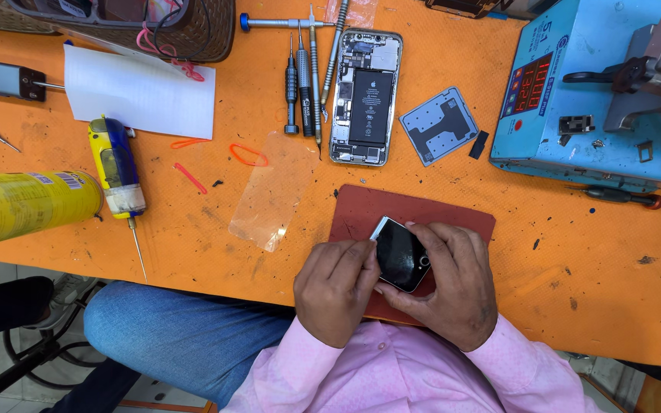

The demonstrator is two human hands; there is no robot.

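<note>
Both hands are working over a dark red mat [361, 210] lying at the near edge of the orange table [216, 252]. The right hand [453, 287] is cradling a small dark phone panel [401, 255] from below and from the right, its grip closed around the panel's edges with the thumb along the near edge. The left hand [336, 287] is pressing down on the panel's left edge with curled fingers, so its grip is closed on the same piece. The panel is sitting tilted, glossy black face up, just above the mat.

Farther up the table, an opened phone [365, 95] is lying with its battery and inner parts showing. Just left of it, several screwdrivers [304, 84] are lying side by side. A grey metal plate [439, 125] is resting to the phone's right, and beyond that a blue machine [598, 99] is standing. A clear film sheet [273, 191] is lying left of the mat. At the far left, a yellow spray can [24, 205] and a yellow and blue tool [116, 167] are lying near a white paper sheet [139, 92].
</note>
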